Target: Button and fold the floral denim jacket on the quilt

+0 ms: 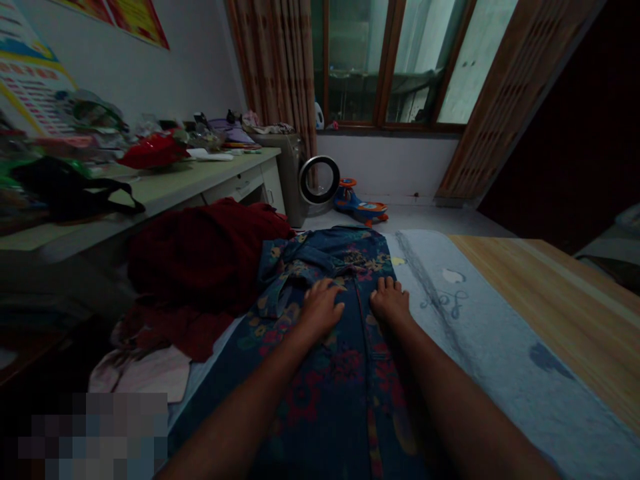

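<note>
Dark floral garment (327,383) lies under L hand (321,308) & R hand (391,300), long axis running fwd beyond both, lengthwise seam (367,347) betw. them. L hand's loosely spread, on cloth; R hand's curled nr garment's R edge, can't tell if gripping.

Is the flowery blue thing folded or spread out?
Mostly spread out: the flowery garment lies long over the pale sheet, under the left hand and right hand, its far end rumpled.

A brown-framed window (357,87) between curtains (275,60) dimly lights white walls (385,167), a pale floor (425,219) and a desk (203,175).
</note>
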`<state>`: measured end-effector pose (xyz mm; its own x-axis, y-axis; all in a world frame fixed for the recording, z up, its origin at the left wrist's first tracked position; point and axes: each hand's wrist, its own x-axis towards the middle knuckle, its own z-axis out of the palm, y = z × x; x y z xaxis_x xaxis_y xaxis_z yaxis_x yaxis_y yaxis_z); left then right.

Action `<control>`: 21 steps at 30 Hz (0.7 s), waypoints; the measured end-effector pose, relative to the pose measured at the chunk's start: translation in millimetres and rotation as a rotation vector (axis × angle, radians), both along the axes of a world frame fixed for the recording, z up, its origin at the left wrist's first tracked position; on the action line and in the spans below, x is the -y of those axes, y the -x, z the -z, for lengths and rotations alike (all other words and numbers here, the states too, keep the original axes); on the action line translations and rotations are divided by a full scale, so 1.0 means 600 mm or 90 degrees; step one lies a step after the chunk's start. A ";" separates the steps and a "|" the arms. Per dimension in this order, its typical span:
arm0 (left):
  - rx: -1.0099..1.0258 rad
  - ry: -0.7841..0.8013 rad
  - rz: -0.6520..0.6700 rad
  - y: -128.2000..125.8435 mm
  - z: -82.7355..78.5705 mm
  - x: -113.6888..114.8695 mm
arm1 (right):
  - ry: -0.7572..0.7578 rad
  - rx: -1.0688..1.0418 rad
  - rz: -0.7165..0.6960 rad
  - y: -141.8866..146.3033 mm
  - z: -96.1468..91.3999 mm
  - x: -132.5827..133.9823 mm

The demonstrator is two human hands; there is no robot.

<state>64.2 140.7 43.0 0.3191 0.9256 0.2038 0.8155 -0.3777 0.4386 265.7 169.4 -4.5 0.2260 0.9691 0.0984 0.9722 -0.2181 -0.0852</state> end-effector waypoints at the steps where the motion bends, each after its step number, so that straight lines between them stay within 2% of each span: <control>1: -0.046 -0.049 -0.058 0.007 -0.001 -0.010 | 0.020 0.001 -0.005 -0.001 -0.010 -0.007; 3: -0.121 -0.110 -0.142 0.019 0.001 -0.029 | 0.073 -0.009 -0.014 -0.004 -0.031 -0.025; 6: -0.171 -0.091 -0.205 0.029 0.013 -0.051 | 0.111 -0.032 -0.021 -0.009 -0.049 -0.046; 11: -0.156 -0.035 -0.256 0.035 0.035 -0.072 | -0.046 -0.025 0.042 0.001 -0.025 -0.035; 15: -0.122 -0.059 -0.246 0.045 0.054 -0.088 | -0.095 -0.019 0.069 0.007 -0.009 -0.020; 18: -0.083 -0.088 -0.223 0.054 0.065 -0.103 | -0.096 -0.033 0.082 0.005 -0.011 -0.022; 21: -0.005 -0.143 -0.199 0.057 0.064 -0.112 | -0.099 -0.047 0.096 0.000 -0.012 -0.028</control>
